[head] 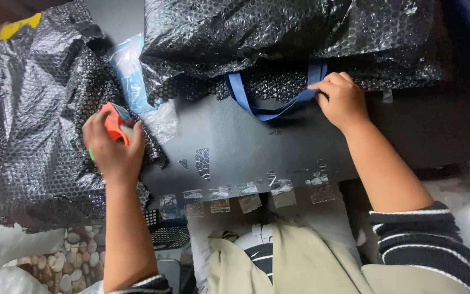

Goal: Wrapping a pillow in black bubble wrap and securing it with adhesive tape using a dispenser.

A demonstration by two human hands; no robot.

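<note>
My left hand (111,148) grips an orange tape dispenser (114,124) over the edge of a black bubble-wrap sheet (33,130) at the left. My right hand (342,100) pinches the blue strap handle (270,103) where it meets a large bundle wrapped in black bubble wrap (278,38) at the back of the dark table (246,141). The strap loops down onto the tabletop between my hands.
Several cut strips of clear tape (248,191) hang along the table's near edge. A pale blue plastic bag (129,73) lies between the two bubble-wrap pieces. White bags (6,250) and a pebble-pattern floor (66,261) lie below left.
</note>
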